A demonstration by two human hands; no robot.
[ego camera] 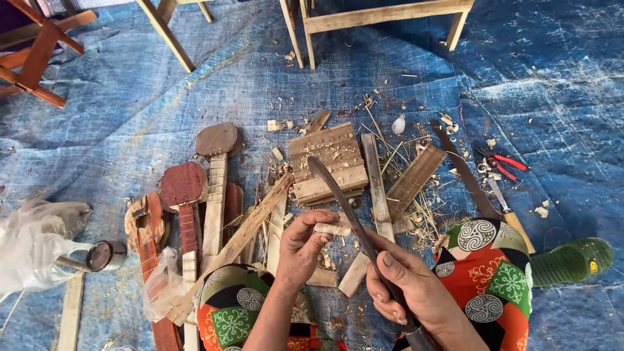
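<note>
Right hand (409, 286) was clamped on a long knife (344, 201), blade running up-left, away from the body. Left hand (305, 244) pinched a small wood piece (333, 229) vs. the blade's left side, just below the slat block (328, 162).

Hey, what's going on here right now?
A person sits on a blue tarp, whittling. The left hand pinches a small pale wood piece, and the right hand grips a long knife with its blade against that piece. Wooden slats, shavings and small guitar-shaped carvings lie in front.
</note>
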